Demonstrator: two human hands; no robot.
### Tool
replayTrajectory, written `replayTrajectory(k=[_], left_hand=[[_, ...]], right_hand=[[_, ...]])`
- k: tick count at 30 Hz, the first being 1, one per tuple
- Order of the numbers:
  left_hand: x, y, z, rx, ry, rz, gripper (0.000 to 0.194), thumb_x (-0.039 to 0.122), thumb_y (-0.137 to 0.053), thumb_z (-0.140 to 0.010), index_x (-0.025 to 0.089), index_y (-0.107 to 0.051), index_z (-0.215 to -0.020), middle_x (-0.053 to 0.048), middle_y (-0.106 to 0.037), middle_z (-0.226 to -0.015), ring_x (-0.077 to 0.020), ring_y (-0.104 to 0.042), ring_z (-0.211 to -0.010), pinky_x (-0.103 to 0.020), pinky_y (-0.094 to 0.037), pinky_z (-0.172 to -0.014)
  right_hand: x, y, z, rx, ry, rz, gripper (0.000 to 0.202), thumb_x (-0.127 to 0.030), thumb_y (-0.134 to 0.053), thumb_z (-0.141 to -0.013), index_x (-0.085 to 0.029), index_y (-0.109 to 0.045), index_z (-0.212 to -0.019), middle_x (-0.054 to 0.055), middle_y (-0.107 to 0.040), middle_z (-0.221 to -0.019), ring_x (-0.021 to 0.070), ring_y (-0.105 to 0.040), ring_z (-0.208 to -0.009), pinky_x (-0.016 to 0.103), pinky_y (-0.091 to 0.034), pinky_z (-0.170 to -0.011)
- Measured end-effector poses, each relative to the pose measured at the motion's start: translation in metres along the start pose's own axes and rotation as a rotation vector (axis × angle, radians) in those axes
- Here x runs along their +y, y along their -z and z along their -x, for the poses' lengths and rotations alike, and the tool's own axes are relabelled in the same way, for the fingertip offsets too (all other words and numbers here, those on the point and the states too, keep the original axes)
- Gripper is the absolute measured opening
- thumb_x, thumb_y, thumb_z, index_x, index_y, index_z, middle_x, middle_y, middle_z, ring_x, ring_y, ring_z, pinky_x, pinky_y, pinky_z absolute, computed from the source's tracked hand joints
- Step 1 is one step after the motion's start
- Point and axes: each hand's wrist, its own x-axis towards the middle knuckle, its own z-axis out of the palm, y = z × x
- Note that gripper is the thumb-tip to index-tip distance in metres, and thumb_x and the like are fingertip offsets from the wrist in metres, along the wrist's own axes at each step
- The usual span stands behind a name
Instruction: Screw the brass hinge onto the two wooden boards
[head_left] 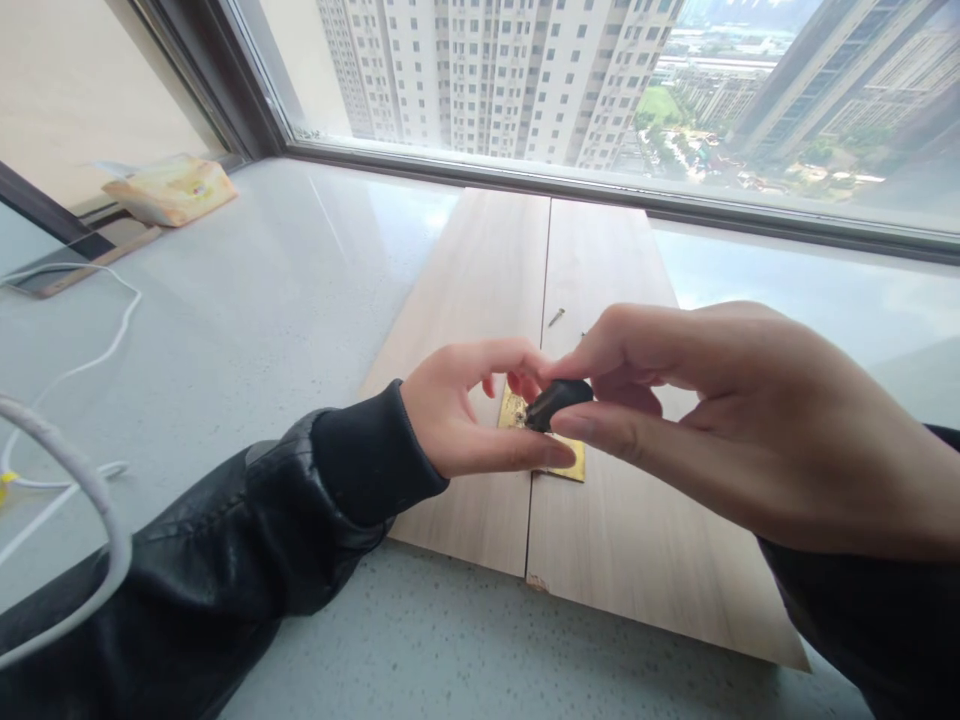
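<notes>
My right hand [697, 420] pinches a stubby black screwdriver [561, 400] between thumb and fingers. The driver is tilted, its lower end toward a gold-coloured hinge [571, 462]. This hinge lies across the seam of two pale wooden boards [465, 510]. My left hand [480, 405] is around the hinge, with the thumb stretched over its near part and the other fingers bent at its far part. Its index fingertip is close to my right fingers. The driver's tip and any screw under it cannot be made out clearly. A loose screw [556, 317] lies on the right board, beyond my hands.
The boards lie on a speckled pale countertop [315, 290] below a window [510, 80]. A tissue pack [172, 190] and a phone [94, 262] are at the far left. A white cable [112, 520] loops in front of my left sleeve. The near board edge is chipped at the seam.
</notes>
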Motion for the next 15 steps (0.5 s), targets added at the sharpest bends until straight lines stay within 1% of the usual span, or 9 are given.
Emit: replayTrajectory(k=[3,4,6,10,13,15], left_hand=[[0.000,-0.007,0.002,0.223,-0.063,-0.032,0.027,0.030,-0.080,-0.061,0.020,-0.058,-0.073,0.000,-0.061,-0.067,-0.0156,-0.055,-0.064,-0.032,-0.043,-0.058],[0.003,-0.009,0.001,0.274,-0.092,-0.056,0.026,0.029,-0.079,-0.061,0.020,-0.057,-0.071,0.000,-0.061,-0.066,-0.0153,-0.054,-0.063,-0.032,-0.042,-0.057],[0.008,-0.013,0.001,0.330,-0.121,-0.119,0.024,0.027,-0.078,-0.061,0.020,-0.057,-0.070,0.000,-0.061,-0.067,-0.0150,-0.054,-0.063,-0.032,-0.042,-0.058],[0.018,-0.018,0.002,0.379,-0.127,-0.202,0.024,0.025,-0.079,-0.061,0.020,-0.056,-0.065,0.000,-0.061,-0.065,-0.0140,-0.054,-0.062,-0.031,-0.044,-0.057],[0.016,-0.018,0.004,0.346,-0.136,-0.103,0.024,0.025,-0.079,-0.063,0.017,-0.057,-0.064,-0.002,-0.060,-0.063,-0.0149,-0.056,-0.060,-0.031,-0.045,-0.055],[0.011,-0.016,0.005,0.293,-0.138,-0.008,0.022,0.028,-0.078,-0.065,0.016,-0.059,-0.067,-0.003,-0.060,-0.063,-0.0157,-0.056,-0.061,-0.032,-0.047,-0.057]], right_hand=[[-0.003,-0.004,-0.001,0.070,-0.018,0.046,0.013,-0.023,-0.065,-0.079,-0.015,-0.059,-0.071,-0.008,-0.037,-0.051,0.0042,-0.032,-0.044,0.022,-0.028,-0.039],[-0.005,-0.005,-0.001,0.087,-0.031,0.056,0.015,-0.022,-0.066,-0.078,-0.016,-0.057,-0.068,-0.008,-0.034,-0.051,0.0038,-0.030,-0.044,0.021,-0.028,-0.039],[-0.007,-0.008,-0.001,0.112,-0.059,0.069,0.020,-0.021,-0.066,-0.076,-0.017,-0.052,-0.063,-0.009,-0.031,-0.050,0.0033,-0.027,-0.043,0.021,-0.027,-0.039],[-0.010,-0.015,0.000,0.155,-0.091,0.067,0.028,-0.024,-0.067,-0.074,-0.018,-0.044,-0.061,-0.010,-0.028,-0.049,0.0030,-0.026,-0.042,0.022,-0.028,-0.040],[-0.008,-0.020,0.000,0.217,-0.083,0.038,0.034,-0.031,-0.070,-0.075,-0.019,-0.042,-0.061,-0.009,-0.030,-0.048,0.0035,-0.028,-0.043,0.022,-0.027,-0.040],[-0.005,-0.021,-0.001,0.216,-0.063,0.000,0.034,-0.037,-0.070,-0.076,-0.019,-0.045,-0.063,-0.008,-0.037,-0.051,0.0045,-0.033,-0.045,0.023,-0.029,-0.041]])
